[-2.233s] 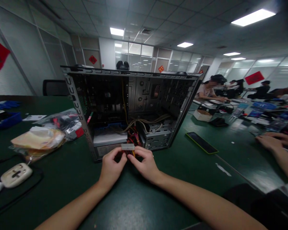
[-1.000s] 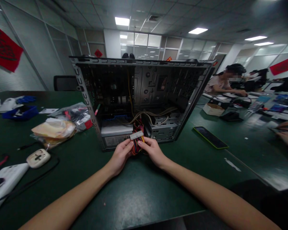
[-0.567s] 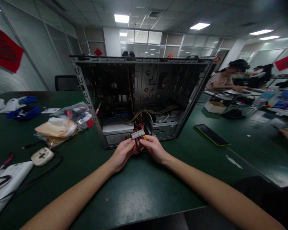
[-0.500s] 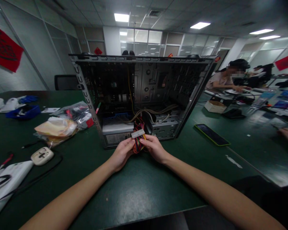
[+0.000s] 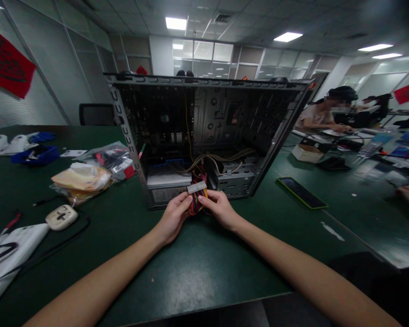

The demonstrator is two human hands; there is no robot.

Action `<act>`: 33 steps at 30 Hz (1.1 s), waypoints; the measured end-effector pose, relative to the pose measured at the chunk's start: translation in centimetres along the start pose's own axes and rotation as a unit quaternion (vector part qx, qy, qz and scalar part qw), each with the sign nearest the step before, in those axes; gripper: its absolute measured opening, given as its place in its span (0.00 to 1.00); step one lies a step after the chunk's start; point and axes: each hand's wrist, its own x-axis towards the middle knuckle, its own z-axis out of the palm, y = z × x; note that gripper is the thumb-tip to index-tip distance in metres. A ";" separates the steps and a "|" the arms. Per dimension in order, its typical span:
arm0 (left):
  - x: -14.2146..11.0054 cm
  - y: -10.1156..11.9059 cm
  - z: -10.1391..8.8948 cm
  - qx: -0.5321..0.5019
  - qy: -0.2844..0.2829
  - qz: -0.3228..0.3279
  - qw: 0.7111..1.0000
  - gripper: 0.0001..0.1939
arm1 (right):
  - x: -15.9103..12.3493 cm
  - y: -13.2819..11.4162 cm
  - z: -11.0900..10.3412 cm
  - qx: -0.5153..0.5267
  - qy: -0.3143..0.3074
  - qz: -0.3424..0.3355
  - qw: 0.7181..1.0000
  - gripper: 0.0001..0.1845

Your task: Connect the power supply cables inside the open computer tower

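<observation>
An open computer case (image 5: pixel 252 177) stands on the green table (image 5: pixel 191 268), its inside facing me. In front of its lower middle, a bundle of coloured power cables (image 5: pixel 195 206) comes out, ending in a wide white multi-pin connector (image 5: pixel 197 187). My left hand (image 5: pixel 175 213) grips the bundle from the left, thumb just under the connector. From the right, my right hand (image 5: pixel 221 209) pinches the same cables, thumb near the connector's underside. Behind the hands, a power supply (image 5: pixel 160 195) sits at the case's bottom left. Fingers behind the bundle are hidden.
Plastic bags (image 5: pixel 82 177) of parts, a blue tray (image 5: pixel 36 155) and a white power strip (image 5: pixel 59 218) lie to the left. On the right are a phone-like dark slab with a green edge (image 5: pixel 301 193) and an open box (image 5: pixel 306 153). A co-worker (image 5: pixel 322 113) sits farther back.
The view has shifted slightly, so the case appears a little further right. Both hands keep hold of the cable bundle, and the connector stays almost in place.
</observation>
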 end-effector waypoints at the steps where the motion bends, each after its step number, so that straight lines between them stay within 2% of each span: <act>1: 0.0 0.0 0.0 -0.005 -0.003 -0.001 1.000 0.21 | 0.0 0.0 0.0 -0.003 0.002 -0.001 1.000 0.21; 9: 0.0 0.2 -0.2 -0.008 -0.025 -0.014 1.000 0.23 | -0.1 0.7 0.2 -0.003 0.040 0.006 0.999 0.22; 16: -0.3 0.1 0.1 0.035 -0.020 0.034 0.999 0.24 | -0.3 0.3 0.3 -0.007 0.020 0.003 1.000 0.20; 19: -0.3 -0.2 0.0 0.061 0.002 0.047 0.997 0.21 | -0.3 0.3 0.4 -0.004 0.024 -0.003 1.000 0.20; 23: -0.1 -0.2 -0.1 0.118 0.049 0.104 0.986 0.17 | -0.4 0.2 0.7 -0.017 0.042 -0.014 0.999 0.19; 27: -0.1 0.1 0.1 0.173 0.059 0.147 0.972 0.17 | -0.4 0.0 1.0 -0.032 0.058 -0.030 0.997 0.18; 33: 0.0 -0.3 -0.1 0.171 0.033 0.135 0.975 0.23 | -0.4 0.0 0.5 -0.027 0.015 -0.013 0.999 0.19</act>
